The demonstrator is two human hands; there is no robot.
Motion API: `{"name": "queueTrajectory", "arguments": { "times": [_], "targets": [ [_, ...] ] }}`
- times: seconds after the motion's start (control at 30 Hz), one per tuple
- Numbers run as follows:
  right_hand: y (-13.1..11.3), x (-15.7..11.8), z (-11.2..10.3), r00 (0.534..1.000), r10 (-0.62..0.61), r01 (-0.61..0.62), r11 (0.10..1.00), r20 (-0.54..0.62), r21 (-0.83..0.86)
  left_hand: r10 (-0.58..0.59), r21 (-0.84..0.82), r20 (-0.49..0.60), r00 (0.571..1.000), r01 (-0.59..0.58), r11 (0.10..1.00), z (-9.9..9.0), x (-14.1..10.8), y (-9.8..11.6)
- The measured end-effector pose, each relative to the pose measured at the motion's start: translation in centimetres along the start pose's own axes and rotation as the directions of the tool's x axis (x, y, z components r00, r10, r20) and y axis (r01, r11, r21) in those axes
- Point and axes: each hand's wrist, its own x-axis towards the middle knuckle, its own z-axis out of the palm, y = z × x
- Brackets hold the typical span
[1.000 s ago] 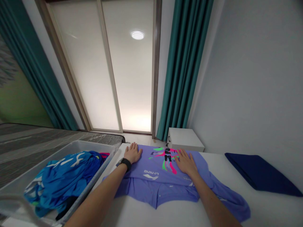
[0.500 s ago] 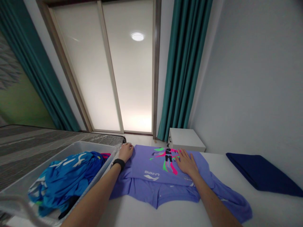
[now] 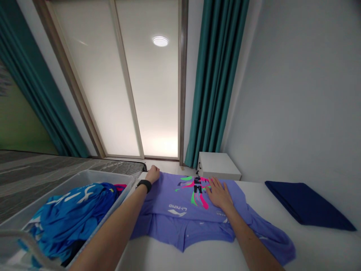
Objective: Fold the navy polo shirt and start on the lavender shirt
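A purple shirt [image 3: 180, 199] with a colourful print and white lettering lies spread on the white table [image 3: 160, 258], its collar toward me and one sleeve reaching out to the right. My left hand [image 3: 153, 174], below a black wristwatch [image 3: 144, 184], has its fingers closed at the shirt's far left corner; they look pinched on the fabric. My right hand [image 3: 219, 193] rests flat on the shirt with its fingers spread, just right of the print.
At the left stands a clear plastic bin [image 3: 93, 174] with blue clothes [image 3: 76, 214] inside. A folded navy cloth [image 3: 307, 203] lies on the table at the right. Beyond the table are a white cabinet [image 3: 218, 163] and a teal curtain [image 3: 214, 82].
My left hand has shifted slightly up at the shirt's corner, and its fingers look more tightly closed. The whole view has moved slightly; my right hand remains flat on the shirt.
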Motion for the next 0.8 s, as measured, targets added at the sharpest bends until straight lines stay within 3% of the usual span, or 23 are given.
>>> {"name": "queueTrajectory", "arguments": {
  "times": [0.27,0.53,0.63,0.8],
  "targets": [
    [-0.1,-0.1,0.0,1.0,0.004,-0.004,1.0,-0.017,0.011,-0.026,-0.005,0.069,0.997,0.026,1.0,-0.2,1.2,0.9],
    [0.2,0.1,0.3,1.0,-0.004,0.005,1.0,-0.017,0.022,-0.002,0.003,-0.016,1.0,0.002,1.0,0.0,0.6,0.5],
    [0.2,0.1,0.4,1.0,-0.005,0.006,1.0,-0.03,0.026,0.034,0.014,-0.011,0.999,-0.033,0.999,-0.1,0.4,0.0],
    [0.1,0.0,0.2,1.0,-0.004,0.004,1.0,-0.025,0.029,0.154,0.007,0.103,0.983,-0.156,0.988,-0.8,1.0,0.4]
  ]
}}
